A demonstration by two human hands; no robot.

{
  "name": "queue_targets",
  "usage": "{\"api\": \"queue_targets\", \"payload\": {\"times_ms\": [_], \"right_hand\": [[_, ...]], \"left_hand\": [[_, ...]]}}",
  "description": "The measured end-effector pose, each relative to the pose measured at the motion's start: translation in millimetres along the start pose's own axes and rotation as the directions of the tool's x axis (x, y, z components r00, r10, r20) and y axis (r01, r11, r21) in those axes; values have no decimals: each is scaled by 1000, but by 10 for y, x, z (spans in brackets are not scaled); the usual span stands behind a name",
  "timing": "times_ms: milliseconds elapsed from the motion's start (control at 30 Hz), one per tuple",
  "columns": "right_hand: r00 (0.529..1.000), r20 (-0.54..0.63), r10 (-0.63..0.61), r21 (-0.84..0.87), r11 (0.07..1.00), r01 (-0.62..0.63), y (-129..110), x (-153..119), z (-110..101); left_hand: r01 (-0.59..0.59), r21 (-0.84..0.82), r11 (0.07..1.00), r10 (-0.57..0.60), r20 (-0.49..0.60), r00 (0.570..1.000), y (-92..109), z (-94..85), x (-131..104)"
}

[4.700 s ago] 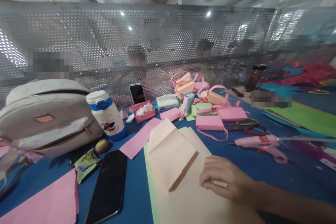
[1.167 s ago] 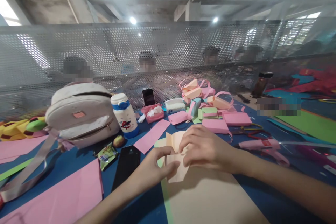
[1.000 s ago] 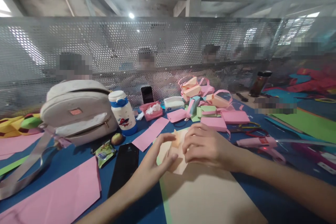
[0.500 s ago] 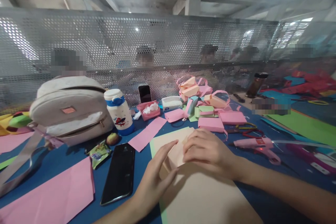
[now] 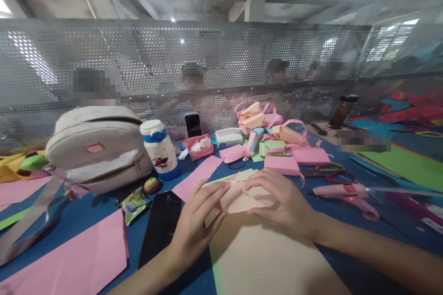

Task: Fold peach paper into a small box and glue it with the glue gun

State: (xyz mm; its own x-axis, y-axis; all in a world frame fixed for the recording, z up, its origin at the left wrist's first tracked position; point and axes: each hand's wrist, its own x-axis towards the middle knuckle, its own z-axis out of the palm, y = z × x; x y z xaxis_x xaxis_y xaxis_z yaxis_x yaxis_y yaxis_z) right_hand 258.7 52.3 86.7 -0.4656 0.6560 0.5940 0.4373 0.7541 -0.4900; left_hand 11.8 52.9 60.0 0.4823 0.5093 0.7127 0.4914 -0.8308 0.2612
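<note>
Between my two hands is a small folded piece of cream paper, held just over large cream sheets that have a green edge beneath. My left hand grips its left end, fingers on top and thumb below. Curled around the right end is my right hand, its thumb under the near edge. Folds and raised flaps show along the paper's middle. Past my hands stand folded paper boxes in pink and green, with cream ones piled behind.
Left are a backpack, a white-blue bottle, a snack packet, a black phone and pink paper. A pink glue gun and scissors lie right. A perforated metal screen rises behind; people sit beyond it.
My left hand has moved up and its fingers have closed onto the left end of the cream paper. The paper is turned more level, and my right hand has shifted to its right end.
</note>
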Motion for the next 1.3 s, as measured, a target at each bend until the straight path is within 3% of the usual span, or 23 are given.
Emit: {"api": "queue_targets", "payload": {"times_ms": [133, 233, 300, 400, 467, 500, 600, 667, 733, 833, 1033, 1233, 1300], "right_hand": [[944, 141, 299, 209, 923, -324, 29, 38, 29], [855, 340, 391, 456, 727, -514, 59, 72, 101], [826, 384, 414, 561, 605, -564, 63, 89, 153], [829, 339, 445, 653, 524, -547, 36, 99, 210], [822, 325, 468, 685, 483, -546, 14, 90, 241], [817, 317, 482, 692, 471, -547, 7, 81, 257], [817, 277, 505, 694, 483, -534, 7, 39, 322], [833, 260, 488, 672, 528, -519, 15, 6, 374], [845, 264, 464, 627, 584, -516, 16, -26, 423], [849, 289, 443, 577, 627, -523, -3, -65, 476], [857, 306, 415, 570, 642, -514, -56, -98, 494], [841, 370, 394, 458, 710, -534, -18, -90, 419], [825, 385, 413, 403, 729, -553, -10, -84, 390]], "left_hand": [[-82, 68, 994, 83, -6, 997, -40, 10, 16], [-60, 41, 997, 58, 28, 998, -54, 34, 25], [11, -7, 1000, -11, 38, 999, -45, 53, 19], [201, -138, 970, -203, -2, 979, 1, 102, -21], [365, -271, 891, -384, -21, 923, 55, 156, -68], [450, -351, 821, -483, -8, 875, 90, 188, -93], [633, -601, 488, -721, 131, 680, 222, 273, -144], [670, -690, 275, -760, 271, 591, 319, 296, -135], [672, -714, 195, -710, 370, 599, 402, 289, -95], [673, -714, 190, -644, 427, 635, 464, 263, -39], [721, -684, 112, -647, 500, 575, 430, 289, -113], [721, -672, 167, -616, 500, 609, 388, 304, -175], [731, -661, 171, -645, 486, 590, 381, 309, -192]]}}
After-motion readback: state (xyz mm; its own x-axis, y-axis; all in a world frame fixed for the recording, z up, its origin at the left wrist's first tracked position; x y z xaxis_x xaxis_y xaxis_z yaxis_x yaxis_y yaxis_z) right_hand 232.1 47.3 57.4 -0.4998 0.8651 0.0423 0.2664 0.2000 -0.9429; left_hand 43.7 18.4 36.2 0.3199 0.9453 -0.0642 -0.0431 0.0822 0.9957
